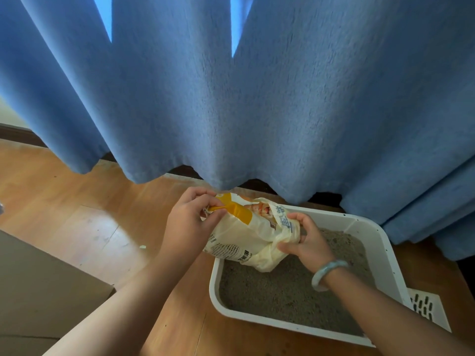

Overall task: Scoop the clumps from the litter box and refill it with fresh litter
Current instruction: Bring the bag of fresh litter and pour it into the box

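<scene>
A white litter box (pixel 385 255) sits on the wooden floor, filled with grey litter (pixel 277 296). A cream and yellow litter bag (pixel 246 235) is held tilted over the box's far left corner. My left hand (pixel 190 219) grips the bag's upper yellow end. My right hand (pixel 305 240), with a pale green bangle on the wrist, clutches the bag's crumpled lower end just above the litter. I cannot tell whether litter is pouring out.
A blue curtain (pixel 231 98) hangs right behind the box, its hem close to the bag. A white slotted piece (pixel 424 307) lies at the box's right side. A brown cardboard surface (pixel 38 291) lies at the lower left. Bare wooden floor (pixel 90 214) stretches to the left.
</scene>
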Demonstrator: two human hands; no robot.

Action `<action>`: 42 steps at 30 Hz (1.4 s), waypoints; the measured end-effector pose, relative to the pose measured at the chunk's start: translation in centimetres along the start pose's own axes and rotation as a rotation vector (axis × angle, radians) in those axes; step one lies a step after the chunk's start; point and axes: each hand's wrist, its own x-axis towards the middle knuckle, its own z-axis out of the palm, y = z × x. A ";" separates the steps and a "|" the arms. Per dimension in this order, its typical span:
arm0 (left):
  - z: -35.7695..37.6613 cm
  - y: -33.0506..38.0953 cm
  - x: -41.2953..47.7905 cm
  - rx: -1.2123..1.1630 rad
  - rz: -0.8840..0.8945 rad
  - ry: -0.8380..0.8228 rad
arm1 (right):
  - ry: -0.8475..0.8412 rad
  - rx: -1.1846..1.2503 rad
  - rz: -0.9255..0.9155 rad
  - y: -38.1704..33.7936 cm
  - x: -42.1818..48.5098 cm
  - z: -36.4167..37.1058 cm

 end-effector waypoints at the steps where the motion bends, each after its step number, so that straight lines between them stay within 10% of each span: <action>1: -0.1 -0.2 0.0 -0.011 -0.010 0.009 | -0.006 -0.007 -0.007 0.0 0.0 0.1; 42: -3.1 -5.8 -1.1 -0.012 -0.406 0.201 | -0.078 -0.292 -0.299 -4.1 1.0 4.4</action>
